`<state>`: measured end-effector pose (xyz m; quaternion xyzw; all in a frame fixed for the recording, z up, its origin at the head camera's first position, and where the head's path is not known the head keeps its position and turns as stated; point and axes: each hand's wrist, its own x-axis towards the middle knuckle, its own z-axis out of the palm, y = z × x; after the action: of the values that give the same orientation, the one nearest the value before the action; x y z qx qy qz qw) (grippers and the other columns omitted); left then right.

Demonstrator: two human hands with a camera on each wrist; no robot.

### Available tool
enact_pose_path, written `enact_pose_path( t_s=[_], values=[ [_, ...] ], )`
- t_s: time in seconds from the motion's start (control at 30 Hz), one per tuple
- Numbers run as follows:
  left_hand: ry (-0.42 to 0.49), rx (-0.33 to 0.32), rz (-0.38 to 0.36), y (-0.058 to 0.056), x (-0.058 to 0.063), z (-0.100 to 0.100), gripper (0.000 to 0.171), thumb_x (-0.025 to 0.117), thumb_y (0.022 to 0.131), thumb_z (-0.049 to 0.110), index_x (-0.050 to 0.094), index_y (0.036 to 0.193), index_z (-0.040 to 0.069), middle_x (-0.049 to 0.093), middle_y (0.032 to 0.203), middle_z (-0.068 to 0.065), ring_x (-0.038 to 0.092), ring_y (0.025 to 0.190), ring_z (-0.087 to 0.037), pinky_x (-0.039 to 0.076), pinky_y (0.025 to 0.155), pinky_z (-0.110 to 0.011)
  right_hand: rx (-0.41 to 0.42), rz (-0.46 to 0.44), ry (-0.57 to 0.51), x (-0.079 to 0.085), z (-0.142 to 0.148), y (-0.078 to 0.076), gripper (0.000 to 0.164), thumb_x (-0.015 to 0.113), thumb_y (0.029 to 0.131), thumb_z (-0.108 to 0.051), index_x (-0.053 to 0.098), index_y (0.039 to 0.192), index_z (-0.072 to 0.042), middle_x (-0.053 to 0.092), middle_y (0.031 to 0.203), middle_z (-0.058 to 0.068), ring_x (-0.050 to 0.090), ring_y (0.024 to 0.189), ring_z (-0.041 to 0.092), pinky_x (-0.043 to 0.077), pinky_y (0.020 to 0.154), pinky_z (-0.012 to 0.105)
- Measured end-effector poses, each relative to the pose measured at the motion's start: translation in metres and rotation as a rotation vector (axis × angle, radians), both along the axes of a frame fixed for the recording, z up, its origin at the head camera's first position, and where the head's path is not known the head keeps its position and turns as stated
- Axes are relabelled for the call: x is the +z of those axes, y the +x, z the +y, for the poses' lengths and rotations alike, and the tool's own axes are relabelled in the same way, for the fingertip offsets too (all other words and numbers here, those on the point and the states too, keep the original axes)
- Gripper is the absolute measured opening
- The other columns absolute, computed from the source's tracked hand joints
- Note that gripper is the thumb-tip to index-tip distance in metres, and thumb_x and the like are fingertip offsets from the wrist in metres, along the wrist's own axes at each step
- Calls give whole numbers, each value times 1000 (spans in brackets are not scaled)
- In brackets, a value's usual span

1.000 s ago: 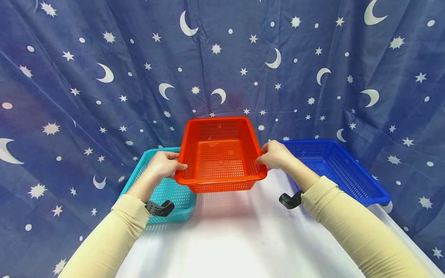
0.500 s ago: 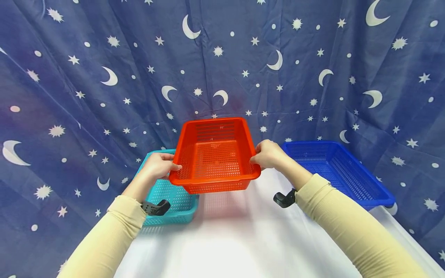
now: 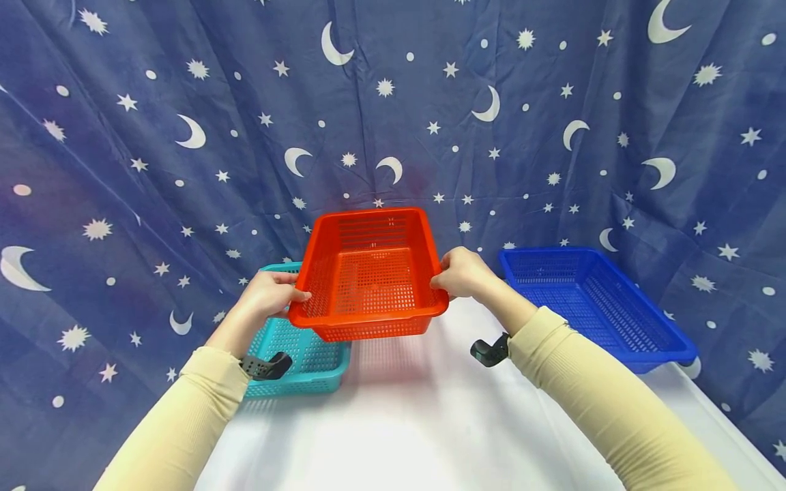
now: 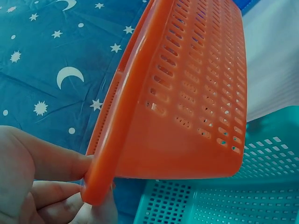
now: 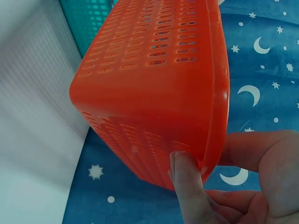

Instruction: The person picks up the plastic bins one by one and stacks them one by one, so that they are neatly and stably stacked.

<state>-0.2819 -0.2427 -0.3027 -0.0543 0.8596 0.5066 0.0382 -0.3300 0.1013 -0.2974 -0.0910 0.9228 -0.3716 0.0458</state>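
Note:
Both hands hold a red plastic basket in the air, its open top tilted toward the head camera. The left hand pinches the rim at the near left corner; in the left wrist view, thumb and fingers close over that rim. At the near right corner the right hand grips the rim, one fingertip pressing on the basket's outer wall in the right wrist view. Nothing lies inside the red basket. Behind the left hand, partly hidden, a turquoise basket stands on the white table.
A dark blue basket stands on the table's right side. A blue curtain with white moons and stars hangs behind everything. Black straps with small cameras sit on both wrists.
The red basket has shifted a little to the left, with both hands moving along with it. More distance now lies between it and the blue basket. Both grips stay the same.

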Motion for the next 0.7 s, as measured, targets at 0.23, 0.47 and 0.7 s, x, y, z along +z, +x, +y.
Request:
enact_pose_path(
  t_s=[0.23,0.47,0.7],
  values=[
    [26,11,-16,1,-4,-7,51,70,96,10,56,143,-4,67,122,-24,71,88,-22,62,76,-37,-3,-3,16,6,-7,-2,25,74,87,-9,69,105,7,72,90,17,74,70,24,63,64,35],
    [5,26,-22,10,-3,-20,59,71,96,15,50,149,-2,65,128,-23,68,98,-26,62,80,-38,22,-1,2,11,-19,2,25,74,88,-9,67,107,7,71,93,17,73,72,25,63,66,36],
    [-4,33,-31,14,-5,-32,59,71,96,16,50,149,-2,63,130,-24,63,106,-31,62,80,-37,32,-3,-14,8,-28,5,22,75,86,-8,67,102,7,71,89,17,73,68,24,62,62,33]
  ],
)
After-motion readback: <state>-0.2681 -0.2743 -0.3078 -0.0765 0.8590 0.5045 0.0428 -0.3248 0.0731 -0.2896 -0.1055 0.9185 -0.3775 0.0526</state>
